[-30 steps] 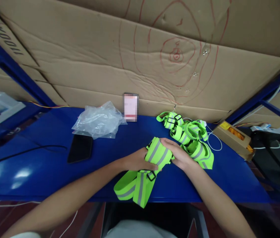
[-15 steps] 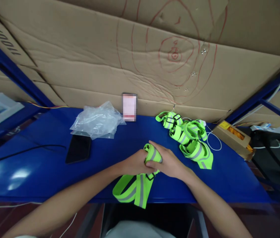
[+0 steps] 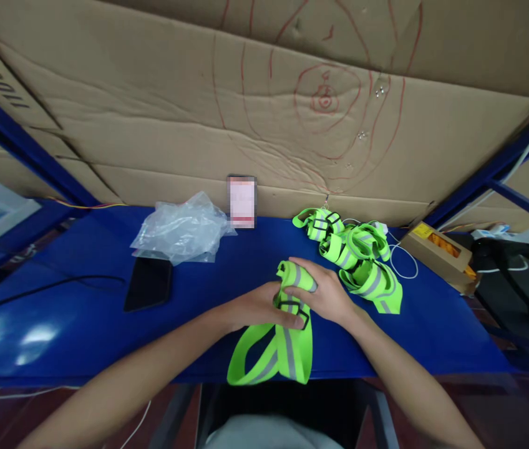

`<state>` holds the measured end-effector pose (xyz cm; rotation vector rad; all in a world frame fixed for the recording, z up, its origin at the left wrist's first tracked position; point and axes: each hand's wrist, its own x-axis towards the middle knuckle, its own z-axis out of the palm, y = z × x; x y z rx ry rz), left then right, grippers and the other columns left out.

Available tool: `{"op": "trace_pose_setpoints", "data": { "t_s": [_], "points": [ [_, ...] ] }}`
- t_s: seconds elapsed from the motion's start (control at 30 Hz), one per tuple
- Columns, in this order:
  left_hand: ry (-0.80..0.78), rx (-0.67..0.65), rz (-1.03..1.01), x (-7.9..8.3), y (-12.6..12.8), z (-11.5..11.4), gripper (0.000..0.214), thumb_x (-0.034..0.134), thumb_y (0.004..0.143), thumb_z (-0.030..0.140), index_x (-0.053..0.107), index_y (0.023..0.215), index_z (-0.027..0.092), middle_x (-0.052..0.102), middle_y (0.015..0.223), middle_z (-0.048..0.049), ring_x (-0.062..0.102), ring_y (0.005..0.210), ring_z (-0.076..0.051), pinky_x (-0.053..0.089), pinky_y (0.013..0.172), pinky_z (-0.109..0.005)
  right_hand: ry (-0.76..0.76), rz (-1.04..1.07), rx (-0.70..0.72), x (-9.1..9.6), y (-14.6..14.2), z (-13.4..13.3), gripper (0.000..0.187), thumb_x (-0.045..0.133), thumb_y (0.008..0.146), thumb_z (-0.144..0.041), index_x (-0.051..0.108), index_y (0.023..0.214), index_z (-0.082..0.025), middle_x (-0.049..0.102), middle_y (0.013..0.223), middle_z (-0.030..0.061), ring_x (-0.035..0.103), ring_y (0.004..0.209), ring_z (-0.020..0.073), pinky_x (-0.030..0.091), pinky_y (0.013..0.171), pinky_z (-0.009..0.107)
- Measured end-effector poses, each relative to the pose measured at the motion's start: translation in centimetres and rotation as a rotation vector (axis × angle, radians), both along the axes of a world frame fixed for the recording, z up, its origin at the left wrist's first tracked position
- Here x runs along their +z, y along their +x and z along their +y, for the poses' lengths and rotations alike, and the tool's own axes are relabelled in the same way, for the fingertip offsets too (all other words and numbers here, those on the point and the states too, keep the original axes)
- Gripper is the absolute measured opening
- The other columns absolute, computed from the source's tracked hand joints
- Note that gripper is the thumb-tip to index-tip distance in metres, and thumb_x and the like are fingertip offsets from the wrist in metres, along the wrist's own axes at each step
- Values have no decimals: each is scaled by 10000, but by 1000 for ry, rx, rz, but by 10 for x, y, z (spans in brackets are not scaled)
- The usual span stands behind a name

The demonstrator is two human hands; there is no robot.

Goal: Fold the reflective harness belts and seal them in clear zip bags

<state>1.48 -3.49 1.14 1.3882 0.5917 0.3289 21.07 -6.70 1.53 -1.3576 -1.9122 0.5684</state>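
Observation:
Both hands are wrapped round a partly rolled neon-green reflective strap with a grey stripe, near the front of the blue table. My left hand grips its left side, the thumb lying at a black buckle. The rolled upper part is clasped by my right hand, thumb across the roll. A loose loop of strap hangs below the hands toward the table edge. Just right of my right hand lie several rolled straps of the same green, some with black buckles.
A clear plastic bag lies at the back left, with a black phone in front. A small card or screen leans against the cardboard wall. An open cardboard box and a white cable are on the right.
The held strap has turned so its buckle and hanging loop face up more and sit further right. My left thumb has shifted down onto the buckle area; both hands still hold the strap.

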Motion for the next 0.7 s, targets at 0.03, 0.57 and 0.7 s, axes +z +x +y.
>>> {"op": "trace_pose_setpoints", "data": {
  "t_s": [0.03,0.57,0.7],
  "points": [
    [23,31,-3,-3,1,0,589,872,657,340,657,1178,170,702,1144,-61,634,1080,-255,488,913,-346,63,6,-32,2,2,0,567,732,842,-415,582,1361,-245,642,1353,72,614,1241,256,467,1086,394],
    [-260,153,-4,-18,4,1,712,924,564,219,643,1215,163,735,1103,-98,693,995,-273,532,874,-373,-388,648,-122,4,13,12,453,717,788,-591,742,955,-171,749,930,34,680,907,235,519,886,362],
    [-338,123,-74,-19,2,8,690,921,598,357,646,1203,171,724,1136,-101,685,1019,-269,517,891,-374,-177,427,-177,2,17,13,446,705,816,-559,745,1042,-176,756,1000,49,690,942,261,531,875,373]
  ]
}}
